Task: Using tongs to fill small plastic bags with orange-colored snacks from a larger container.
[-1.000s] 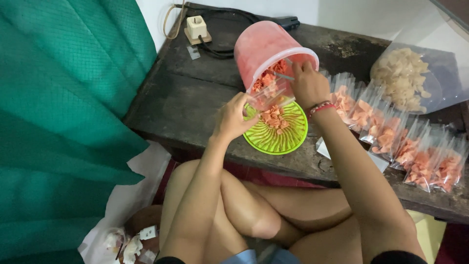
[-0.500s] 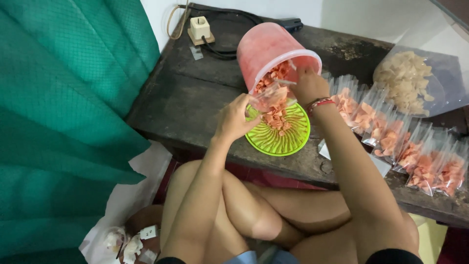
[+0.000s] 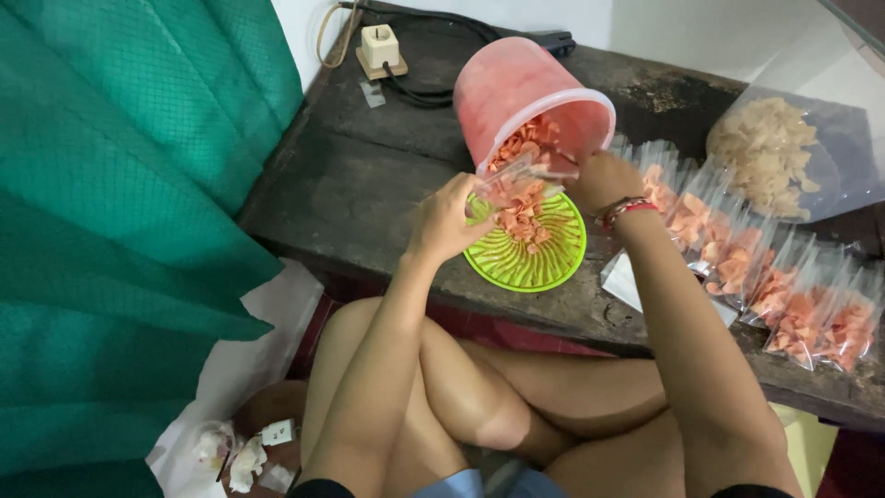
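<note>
A pink plastic bucket (image 3: 516, 88) lies tilted on the dark wooden table (image 3: 369, 194), its mouth facing me with orange crackers (image 3: 527, 138) inside. My left hand (image 3: 450, 219) grips the left side of a small clear plastic bag (image 3: 516, 184) with orange crackers in it. The bag is held at the bucket's mouth, above a round green ribbed plate (image 3: 544, 263). My right hand (image 3: 604, 180), with a red bracelet on the wrist, holds the bag's right edge beside the bucket's rim. A few crackers lie on the plate.
A row of several filled cracker bags (image 3: 765, 277) lies along the table at right. A large clear bag of pale crackers (image 3: 770, 157) sits behind them. A power socket with black cables (image 3: 380, 46) is at the back. A green curtain (image 3: 111, 231) hangs at left.
Both hands have stayed at the bucket's mouth with the bag. The right hand has dropped slightly lower, and more crackers now show in the bag.
</note>
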